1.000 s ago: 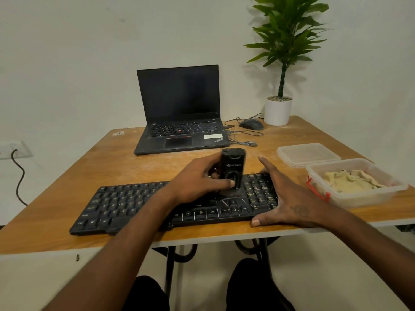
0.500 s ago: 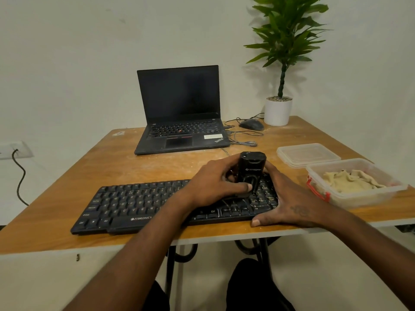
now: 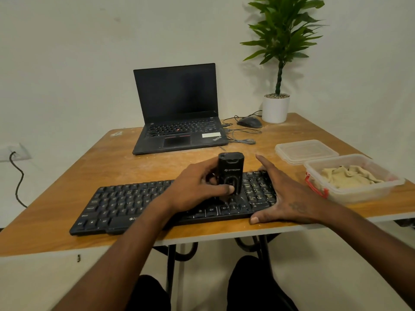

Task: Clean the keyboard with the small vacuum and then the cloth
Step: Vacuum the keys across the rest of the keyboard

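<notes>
Head view: the small vacuum [image 3: 230,173] stands upright on the right half of the black keyboard [image 3: 134,205], gripped by the left hand [image 3: 197,187]; the right hand [image 3: 285,196] lies flat, fingers straight, against the keyboard's right end. The cloth [image 3: 350,176] sits in a clear tub [image 3: 363,194] on the wooden counter [image 3: 67,187]. White walls surround it. The vacuum's nozzle is hidden.

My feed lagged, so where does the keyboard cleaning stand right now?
Nothing looks finished yet. In hand: the left hand grips the small black handheld vacuum upright on the right part of the black full-size keyboard, while the right hand rests open on its right end. Left: the wiping; the beige cloth lies in the clear plastic container, untouched.
</notes>
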The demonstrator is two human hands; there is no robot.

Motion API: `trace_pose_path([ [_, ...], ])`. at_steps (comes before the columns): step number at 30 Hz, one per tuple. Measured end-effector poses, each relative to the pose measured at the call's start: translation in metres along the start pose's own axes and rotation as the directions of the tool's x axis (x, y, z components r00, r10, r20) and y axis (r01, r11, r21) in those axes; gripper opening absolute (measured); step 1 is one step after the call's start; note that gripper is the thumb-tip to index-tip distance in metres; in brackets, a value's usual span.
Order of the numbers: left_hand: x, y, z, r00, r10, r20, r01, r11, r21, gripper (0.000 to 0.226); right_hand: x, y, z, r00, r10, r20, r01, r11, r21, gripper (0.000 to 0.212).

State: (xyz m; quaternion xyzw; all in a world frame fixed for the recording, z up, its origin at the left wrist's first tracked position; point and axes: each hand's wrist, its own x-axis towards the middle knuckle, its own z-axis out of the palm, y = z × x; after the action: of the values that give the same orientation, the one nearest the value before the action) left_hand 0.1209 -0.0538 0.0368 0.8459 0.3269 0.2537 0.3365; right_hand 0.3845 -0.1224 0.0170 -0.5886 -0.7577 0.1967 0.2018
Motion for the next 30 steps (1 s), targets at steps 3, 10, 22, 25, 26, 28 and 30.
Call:
trace_pose_path([
  [3,0.01,0.01,0.017,1.0,0.026,-0.004,-0.026,1.0,0.011,0.053,0.002,0.0,0.0,1.0,-0.02,-0.013,0.02,1.0,0.014,0.144],
  [10,0.004,0.007,0.009,1.0,0.012,-0.001,-0.012,1.0,0.0,0.05,0.002,0.002,0.0,1.0,-0.018,-0.004,0.018,1.0,0.016,0.144],
  [22,-0.01,0.008,0.014,1.0,0.014,-0.013,-0.014,0.999,-0.047,0.055,0.0,0.002,0.0,1.0,0.0,-0.002,0.0,1.0,0.008,0.143],
  [25,-0.008,0.016,0.025,0.999,0.052,-0.004,-0.052,0.999,-0.011,0.057,0.001,0.002,0.0,1.0,-0.025,-0.009,0.025,0.999,0.027,0.142],
  [26,-0.008,0.018,0.025,0.998,0.057,0.001,-0.057,0.998,0.004,0.058,0.001,0.003,0.0,1.0,-0.03,-0.006,0.03,0.999,0.031,0.141],
  [28,-0.012,0.019,0.021,0.999,0.051,0.009,-0.051,0.998,0.021,0.059,0.0,0.003,0.0,1.0,-0.023,0.002,0.023,0.999,0.031,0.142],
  [30,-0.019,0.017,0.012,0.999,0.035,0.019,-0.036,0.999,0.029,0.058,0.0,0.002,0.0,1.0,-0.008,0.008,0.008,1.0,0.024,0.143],
])
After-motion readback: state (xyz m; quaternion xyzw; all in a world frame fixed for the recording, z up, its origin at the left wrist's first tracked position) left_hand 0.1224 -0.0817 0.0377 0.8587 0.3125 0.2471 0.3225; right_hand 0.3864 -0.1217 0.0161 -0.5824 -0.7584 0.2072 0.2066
